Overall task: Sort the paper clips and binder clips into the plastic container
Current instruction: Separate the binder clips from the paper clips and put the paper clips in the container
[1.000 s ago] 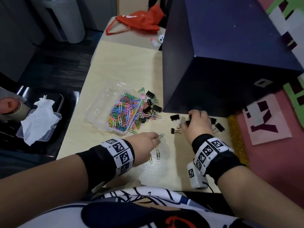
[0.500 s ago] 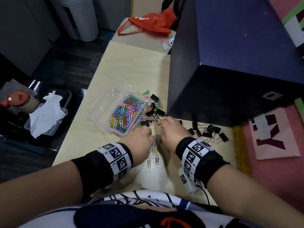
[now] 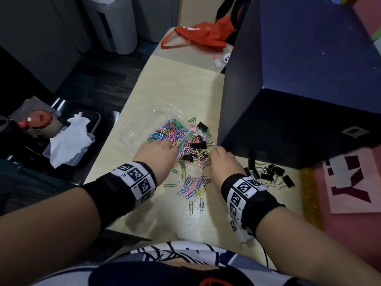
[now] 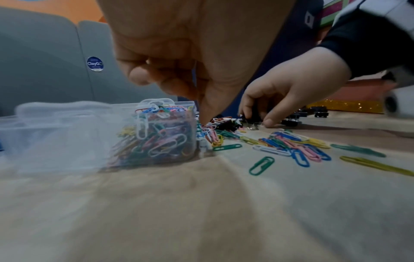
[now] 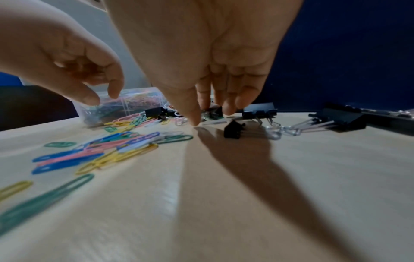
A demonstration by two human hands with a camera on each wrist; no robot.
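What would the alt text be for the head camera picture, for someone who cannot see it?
Seen from above, a person's left hand and right hand reach into a mixed heap of coloured paper clips and black binder clips on a pale table. A clear plastic container beside the left hand already holds many paper clips.

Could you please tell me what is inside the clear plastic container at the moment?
The plastic container holds a heap of coloured paper clips; no binder clips show there. The left hand covers its near corner.

Multicoloured paper clips (image 3: 192,185); black binder clips (image 3: 272,172); navy, maybe black, box (image 3: 299,96).
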